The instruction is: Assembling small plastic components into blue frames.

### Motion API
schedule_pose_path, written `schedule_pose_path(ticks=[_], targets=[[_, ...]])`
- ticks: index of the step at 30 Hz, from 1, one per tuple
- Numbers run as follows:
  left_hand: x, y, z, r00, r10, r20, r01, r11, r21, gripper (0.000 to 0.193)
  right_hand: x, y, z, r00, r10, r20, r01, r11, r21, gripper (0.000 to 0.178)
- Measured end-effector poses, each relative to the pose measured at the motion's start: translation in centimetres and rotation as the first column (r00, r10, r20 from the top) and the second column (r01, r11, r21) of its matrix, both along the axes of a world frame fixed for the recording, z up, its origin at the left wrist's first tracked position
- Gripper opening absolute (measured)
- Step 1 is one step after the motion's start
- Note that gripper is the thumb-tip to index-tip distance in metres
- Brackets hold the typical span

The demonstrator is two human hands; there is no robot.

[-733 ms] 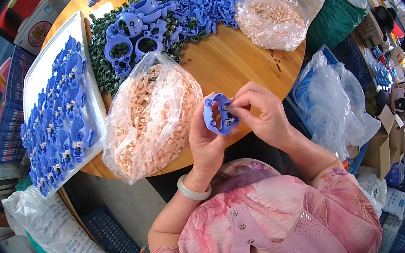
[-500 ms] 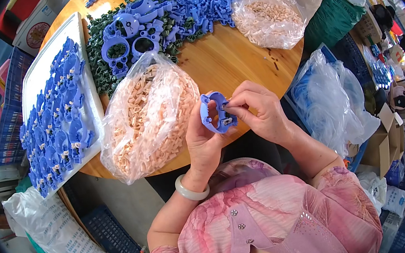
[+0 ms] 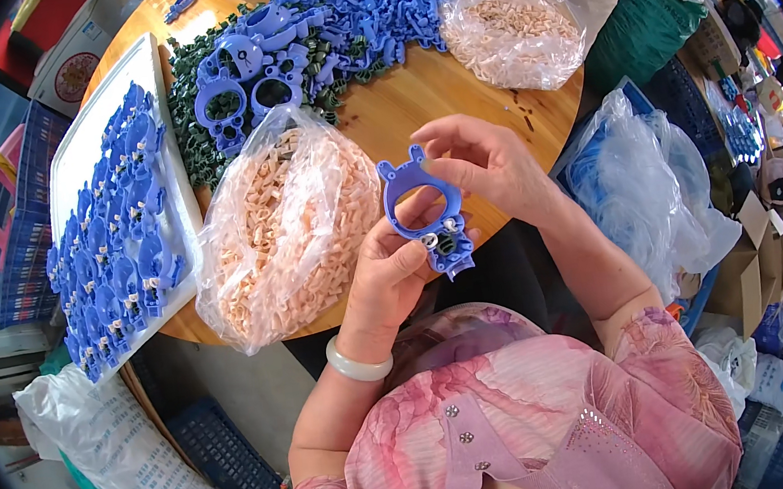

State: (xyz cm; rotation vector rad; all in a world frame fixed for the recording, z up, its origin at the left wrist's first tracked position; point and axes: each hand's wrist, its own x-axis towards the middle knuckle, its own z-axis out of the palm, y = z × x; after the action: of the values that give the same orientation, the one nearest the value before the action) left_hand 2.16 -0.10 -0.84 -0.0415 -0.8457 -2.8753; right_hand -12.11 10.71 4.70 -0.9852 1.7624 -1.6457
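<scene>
My left hand grips a blue plastic ring-shaped frame with two small ears, raised above the near edge of the table. White and dark green small pieces sit in its lower end. Beside the frame's upper right, my right hand is partly curled, thumb and forefinger apart, with no part visible between them. Its thumb lies close to one ear; whether it touches cannot be made out. To the left stands a clear plastic bag full of small peach-coloured pieces.
A white tray at the left bears rows of blue assemblies. Blue frames and parts heap over dark green pieces at the back. A second bag of peach pieces lies far right. Right of the table is a blue crate with plastic bags.
The blue frame has turned in my left hand, its ring now facing up. My right hand has drawn back from inside it to the upper right, with thumb and forefinger parted.
</scene>
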Motion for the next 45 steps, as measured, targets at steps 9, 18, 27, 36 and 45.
schedule_pose_path(ticks=[9, 18, 27, 36, 45], targets=[[0.5, 0.3, 2.1, 0.954, 0.245, 0.175, -0.184, 0.934, -0.306, 0.046, -0.7, 0.2, -2.2, 0.998, -0.054, 0.040, 0.053, 0.998, 0.018, 0.018], [0.5, 0.6, 2.5, 0.801, 0.509, -0.315, -0.375, 0.017, -0.927, 0.041, -1.6, 0.4, -3.6, 0.993, -0.115, 0.022, 0.112, 0.990, 0.084, 0.017], [0.3, -0.6, 2.3, 0.764, 0.506, -0.400, -0.380, -0.147, -0.913, 0.030, -2.5, 0.4, -4.0, 0.974, -0.101, -0.204, 0.133, 0.980, 0.147, 0.012], [-0.2, -1.0, 2.1, 0.882, 0.129, -0.454, -0.314, -0.559, -0.768, 0.033, -2.4, 0.3, -3.5, 0.993, -0.079, -0.086, 0.093, 0.982, 0.165, 0.011], [-0.4, -1.6, 1.2, 0.883, 0.047, -0.467, -0.336, -0.631, -0.699, 0.035, -2.1, -0.2, -3.8, 0.906, -0.084, -0.415, 0.167, 0.972, 0.168, 0.022]])
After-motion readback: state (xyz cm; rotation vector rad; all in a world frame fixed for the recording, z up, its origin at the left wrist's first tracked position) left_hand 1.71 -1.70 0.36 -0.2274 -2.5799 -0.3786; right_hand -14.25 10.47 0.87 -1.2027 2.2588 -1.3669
